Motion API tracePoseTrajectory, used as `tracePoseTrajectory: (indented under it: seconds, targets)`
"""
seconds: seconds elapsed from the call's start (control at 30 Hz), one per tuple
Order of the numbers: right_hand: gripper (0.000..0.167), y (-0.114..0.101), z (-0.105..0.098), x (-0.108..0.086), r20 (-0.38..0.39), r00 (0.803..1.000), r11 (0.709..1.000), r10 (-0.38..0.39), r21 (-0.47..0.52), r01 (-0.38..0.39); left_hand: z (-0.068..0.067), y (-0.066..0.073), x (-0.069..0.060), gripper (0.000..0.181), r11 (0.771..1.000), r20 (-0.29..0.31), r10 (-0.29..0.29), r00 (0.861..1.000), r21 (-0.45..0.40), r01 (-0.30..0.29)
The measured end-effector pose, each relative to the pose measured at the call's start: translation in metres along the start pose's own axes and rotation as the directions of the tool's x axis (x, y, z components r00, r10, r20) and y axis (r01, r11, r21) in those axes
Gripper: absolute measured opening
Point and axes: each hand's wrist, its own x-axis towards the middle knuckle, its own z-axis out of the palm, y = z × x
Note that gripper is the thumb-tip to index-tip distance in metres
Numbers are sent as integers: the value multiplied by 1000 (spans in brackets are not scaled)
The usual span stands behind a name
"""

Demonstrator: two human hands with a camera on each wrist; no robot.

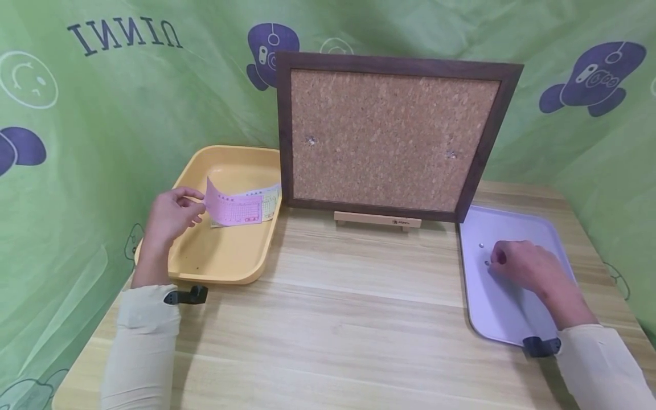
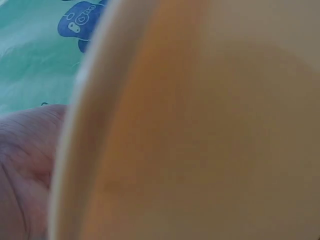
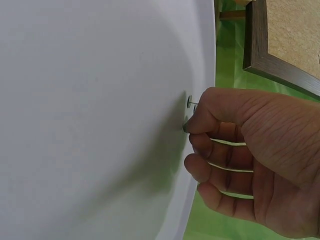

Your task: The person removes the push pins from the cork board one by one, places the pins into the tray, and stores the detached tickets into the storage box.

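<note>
My left hand (image 1: 173,213) reaches over the yellow tray (image 1: 205,256) and pinches the left edge of a pink printed slip (image 1: 238,209). That slip curls up at its held end and overlaps a pale green slip (image 1: 270,204). In the left wrist view the tray's rim hides most of the hand. My right hand (image 1: 528,265) is low over the lilac tray (image 1: 512,310), thumb and index finger drawn together. Right beside its fingertips is a small metal thumbtack (image 3: 190,101); another is partly hidden there. Whether the fingertips hold a tack is hidden.
A dark-framed cork board (image 1: 392,136) leans on a wooden stand (image 1: 377,220) at the back of the table (image 1: 328,319). Two small shiny spots show on its cork. Green printed cloth (image 1: 205,85) hangs behind and at both sides.
</note>
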Motion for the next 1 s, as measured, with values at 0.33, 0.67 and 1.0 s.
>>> tracePoseTrajectory:
  seconds: [0.33,0.67,1.0]
  targets:
    - [11,1,1,-4,-10,1000,1000,-25,-11,25,7,-4,-2,29,992,37,-60,998,111,55]
    - [9,1,-1,-3,36,999,1000,-25,4,25,13,-9,-2,35,986,48,-78,996,154,70]
    - [9,-2,-2,-1,46,998,1000,-30,6,30,14,-15,-5,38,984,36,-74,997,165,67]
